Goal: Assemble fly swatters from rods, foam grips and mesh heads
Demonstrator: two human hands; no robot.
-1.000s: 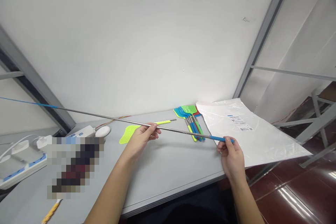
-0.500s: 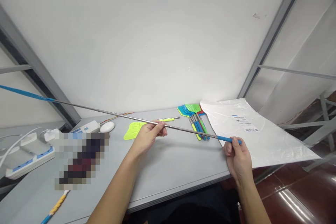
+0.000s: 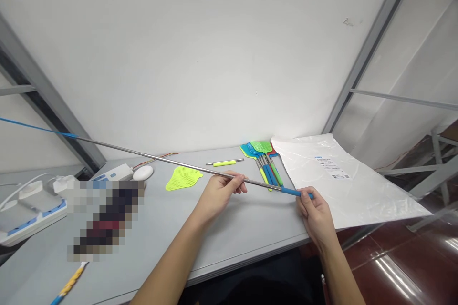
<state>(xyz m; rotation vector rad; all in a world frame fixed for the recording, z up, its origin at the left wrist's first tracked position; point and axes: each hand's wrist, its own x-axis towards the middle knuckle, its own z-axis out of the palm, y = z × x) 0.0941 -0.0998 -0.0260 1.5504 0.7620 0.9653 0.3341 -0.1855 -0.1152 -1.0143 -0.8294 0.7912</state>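
A fly swatter (image 3: 143, 154) with a long metal rod stretches across the view, its blue head at the far left edge running out of frame. My right hand (image 3: 317, 212) is closed around the blue handle at its lower right end. Further up the rod, my left hand (image 3: 223, 193) pinches the metal between thumb and fingers. Behind the rod lie a yellow-green swatter head (image 3: 182, 177) and a separate metal rod with a yellow handle (image 3: 224, 163). Several short swatters (image 3: 266, 162) in blue, green, yellow and red are piled together by the wall.
A white plastic bag (image 3: 343, 181) with a label covers the table's right side and overhangs its edge. At left are power strips (image 3: 36, 219) with plugs, a white oval object (image 3: 143, 173), a blurred-out item (image 3: 110, 219) and a braided cord (image 3: 71, 283). A wall rises behind the grey table (image 3: 250, 238).
My left hand has slid right along the rod, closer to the handle. My right hand has shifted slightly left, and the swatter's head has turned more edge-on.
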